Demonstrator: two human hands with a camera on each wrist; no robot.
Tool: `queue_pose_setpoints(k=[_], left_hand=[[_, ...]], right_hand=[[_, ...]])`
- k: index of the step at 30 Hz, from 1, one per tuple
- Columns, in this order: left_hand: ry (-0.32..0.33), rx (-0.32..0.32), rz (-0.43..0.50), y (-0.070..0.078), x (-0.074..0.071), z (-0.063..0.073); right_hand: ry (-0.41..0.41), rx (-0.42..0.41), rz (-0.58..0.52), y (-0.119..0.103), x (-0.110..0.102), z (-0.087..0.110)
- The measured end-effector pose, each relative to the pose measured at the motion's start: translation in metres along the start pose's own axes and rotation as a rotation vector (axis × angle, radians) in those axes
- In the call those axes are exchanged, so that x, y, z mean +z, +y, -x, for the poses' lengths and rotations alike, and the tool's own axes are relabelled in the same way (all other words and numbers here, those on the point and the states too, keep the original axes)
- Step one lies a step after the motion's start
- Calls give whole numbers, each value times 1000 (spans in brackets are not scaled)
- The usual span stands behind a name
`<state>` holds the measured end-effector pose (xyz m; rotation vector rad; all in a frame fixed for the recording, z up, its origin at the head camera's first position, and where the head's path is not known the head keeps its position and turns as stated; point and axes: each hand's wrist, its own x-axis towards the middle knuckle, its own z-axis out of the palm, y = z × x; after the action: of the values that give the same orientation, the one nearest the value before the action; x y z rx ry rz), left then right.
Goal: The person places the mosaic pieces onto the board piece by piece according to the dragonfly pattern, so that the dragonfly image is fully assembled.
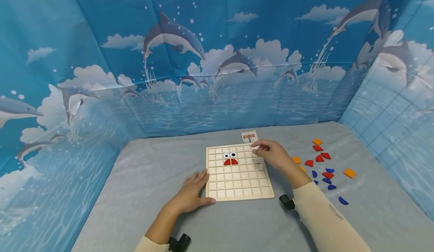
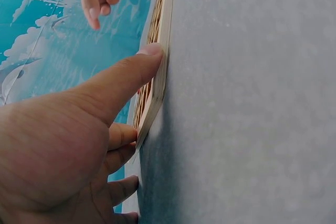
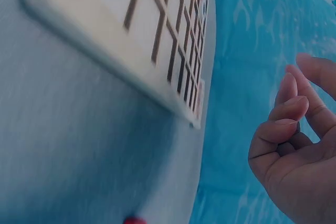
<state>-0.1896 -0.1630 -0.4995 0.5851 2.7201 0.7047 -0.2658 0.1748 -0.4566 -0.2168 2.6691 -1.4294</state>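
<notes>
A wooden grid board (image 1: pixel 238 184) lies flat at the middle of a grey cloth-covered counter (image 1: pixel 152 169), a person's left hand (image 1: pixel 194 191) at its 7 o'clock corner. The thumb rests on the near rim and the spread fingers lie along the 9 o'clock side, touching rather than clenched, apparently bracing the board against sliding. The right hand (image 1: pixel 272 154) hovers near the 1 o'clock corner, thumb and forefinger extended, other fingers curled; no piece can be made out in its grasp, and it appears released. Two round eyes (image 1: pixel 226 155) and, just below, two red pieces (image 1: pixel 227 162) occupy cells toward 11 o'clock, each pair side by side along a 9-to-3 line. Nearly square, the board shows no clear long axis; its sides run roughly from 6 toward 12, the right one tilting toward 11. A small picture card (image 1: pixel 249 136) lies just beyond the far edge, presumably placed for easy viewing. Loose red wedges (image 1: pixel 325 156), orange squares (image 1: pixel 350 173) and blue half-moons (image 1: pixel 343 200) lie scattered toward 3 o'clock, likely laid there for the right hand's reach; the nearest half-moon slants from 10 to 4. A dolphin-print curtain (image 1: pixel 217 105) hangs at 12 o'clock.
</notes>
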Motion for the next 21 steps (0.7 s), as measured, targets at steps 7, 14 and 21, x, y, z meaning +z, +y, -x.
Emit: queue_pose_setpoints(k=[7,14,21], left_hand=[[2,9,-6,-3,2,-1],[8,13,-7,-5,2,-1],[13,17,-5,-4,2,-1]], right_hand=[[34,58,20,12,-15,13],[43,135,8,24,-27,23],[15,168,41,42,-37,33]])
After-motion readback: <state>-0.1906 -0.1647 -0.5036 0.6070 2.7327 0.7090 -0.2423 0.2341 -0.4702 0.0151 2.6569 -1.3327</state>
